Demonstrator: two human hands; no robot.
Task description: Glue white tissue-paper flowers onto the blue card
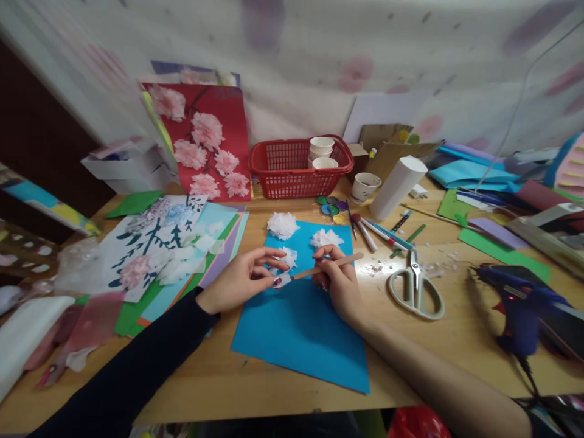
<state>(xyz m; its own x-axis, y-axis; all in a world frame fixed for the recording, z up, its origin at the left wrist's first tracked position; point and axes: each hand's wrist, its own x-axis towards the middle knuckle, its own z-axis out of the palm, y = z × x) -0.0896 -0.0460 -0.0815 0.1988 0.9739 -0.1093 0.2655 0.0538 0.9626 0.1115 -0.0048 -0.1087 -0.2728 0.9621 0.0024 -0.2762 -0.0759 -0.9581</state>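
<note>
In my right hand (336,278) is a thin wooden craft stick (350,260), gripped near its middle and slanting down to the left. My left hand (246,271) pinches a small piece of white tissue paper (283,278) at the stick's dark lower tip. Both hands are above a sheet of blue paper (301,334). On its upper part sit a white tissue-paper flower (281,225) at the left and another white flower (326,238) just beyond my right hand. A third white flower (288,258) is partly hidden behind my left fingers.
Scissors (415,286) and a glue gun (520,304) with a lit red light lie at the right. Behind are a red basket (301,182) with paper cups, a white roll (399,187) and a red flower picture (205,143). Coloured papers (182,298) are stacked at the left.
</note>
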